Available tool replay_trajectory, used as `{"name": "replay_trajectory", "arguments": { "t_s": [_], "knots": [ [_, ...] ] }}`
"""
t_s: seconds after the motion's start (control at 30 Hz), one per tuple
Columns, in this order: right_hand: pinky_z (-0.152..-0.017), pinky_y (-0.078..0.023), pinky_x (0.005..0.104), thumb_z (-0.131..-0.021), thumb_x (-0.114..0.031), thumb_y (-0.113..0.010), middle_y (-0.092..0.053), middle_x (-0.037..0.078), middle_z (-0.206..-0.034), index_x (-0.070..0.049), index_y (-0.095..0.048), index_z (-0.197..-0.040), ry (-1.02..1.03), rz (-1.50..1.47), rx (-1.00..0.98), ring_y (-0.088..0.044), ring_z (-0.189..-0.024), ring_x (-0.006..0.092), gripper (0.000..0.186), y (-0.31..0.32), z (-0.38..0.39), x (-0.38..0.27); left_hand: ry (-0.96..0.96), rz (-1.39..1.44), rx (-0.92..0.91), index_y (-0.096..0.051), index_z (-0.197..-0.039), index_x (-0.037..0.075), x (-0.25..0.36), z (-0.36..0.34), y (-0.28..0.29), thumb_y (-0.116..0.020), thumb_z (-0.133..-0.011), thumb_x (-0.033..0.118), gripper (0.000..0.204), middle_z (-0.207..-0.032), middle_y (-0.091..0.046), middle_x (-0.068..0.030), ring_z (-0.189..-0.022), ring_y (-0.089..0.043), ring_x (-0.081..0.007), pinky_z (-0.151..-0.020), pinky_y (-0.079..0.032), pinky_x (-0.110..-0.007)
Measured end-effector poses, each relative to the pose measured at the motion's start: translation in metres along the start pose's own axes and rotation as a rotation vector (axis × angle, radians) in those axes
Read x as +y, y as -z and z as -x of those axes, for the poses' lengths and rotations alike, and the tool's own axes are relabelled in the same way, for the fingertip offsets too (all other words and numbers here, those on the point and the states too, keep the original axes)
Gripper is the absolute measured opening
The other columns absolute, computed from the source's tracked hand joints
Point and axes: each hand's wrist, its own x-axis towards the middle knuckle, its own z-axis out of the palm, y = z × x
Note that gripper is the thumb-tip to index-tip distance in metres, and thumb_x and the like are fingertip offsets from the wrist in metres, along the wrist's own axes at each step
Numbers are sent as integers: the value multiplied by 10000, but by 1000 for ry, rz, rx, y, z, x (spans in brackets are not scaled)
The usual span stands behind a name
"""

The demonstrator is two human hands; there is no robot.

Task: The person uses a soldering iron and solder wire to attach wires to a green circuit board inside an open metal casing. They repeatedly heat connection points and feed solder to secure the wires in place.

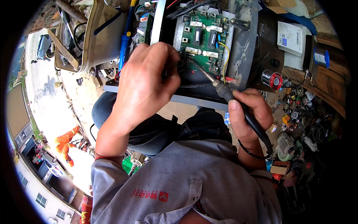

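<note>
My right hand (250, 115) is closed round the dark handle of a soldering iron (225, 90). Its metal tip points up and left to the lower edge of a green circuit board (204, 35). The board carries white block resistors, dark components and metal terminals, and sits in an open grey metal housing (242, 46). Just left of the iron's tip, my left hand (148, 76) is closed with its fingertips pinched at the board's lower left corner. Whatever those fingers hold is hidden by the hand. A yellow wire (227, 56) runs down the board's right side.
Solder spools, one red (271, 80) and one blue (321, 58), lie right of the housing near a white box (290, 38). At left stand a bucket of tools (91, 41) and a blue-and-yellow tool (124, 50). Parts (298, 112) clutter the right floor; a person in orange (67, 143) is far left.
</note>
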Motion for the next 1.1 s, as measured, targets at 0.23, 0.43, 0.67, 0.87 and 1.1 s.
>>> {"name": "replay_trajectory", "arguments": {
  "t_s": [0.23,0.43,0.67,0.87,1.1],
  "knots": [
    [-579,-496,270,-797,-5,-789,-675,120,-772,32,-675,-987,4,-12,-2,-625,-627,159,225,0,1,1,-9,-12,15,-612,-970,30,0,-1,-2,-694,-754,-54,246,-864,-609,-89,-764,-647,-227,-723,-524,-336],
    [-579,-496,268,-798,3,-784,-673,118,-771,36,-674,-991,16,-16,-4,-625,-626,158,224,0,0,1,-9,-18,13,-614,-964,33,1,0,-2,-699,-754,-50,241,-858,-606,-88,-763,-645,-226,-717,-523,-339],
    [-581,-499,268,-797,1,-785,-677,123,-774,36,-674,-982,15,-6,-4,-631,-629,159,218,0,0,0,-16,-29,35,-622,-958,46,0,-1,-5,-703,-755,-40,235,-843,-604,-85,-750,-630,-233,-697,-513,-346],
    [-582,-502,271,-796,-8,-791,-681,128,-776,35,-675,-971,9,2,8,-638,-634,164,214,-1,0,0,-54,-44,65,-620,-950,51,0,-1,-7,-701,-742,-48,244,-803,-614,-72,-744,-599,-244,-686,-503,-358],
    [-578,-497,270,-793,-11,-794,-678,123,-772,34,-675,-974,31,5,2,-633,-633,162,221,0,0,2,173,267,55,-610,-1033,17,-2,2,14,-701,-879,-70,199,-896,-660,-4,-765,-613,-55,-695,-486,-219]
  ]
}}
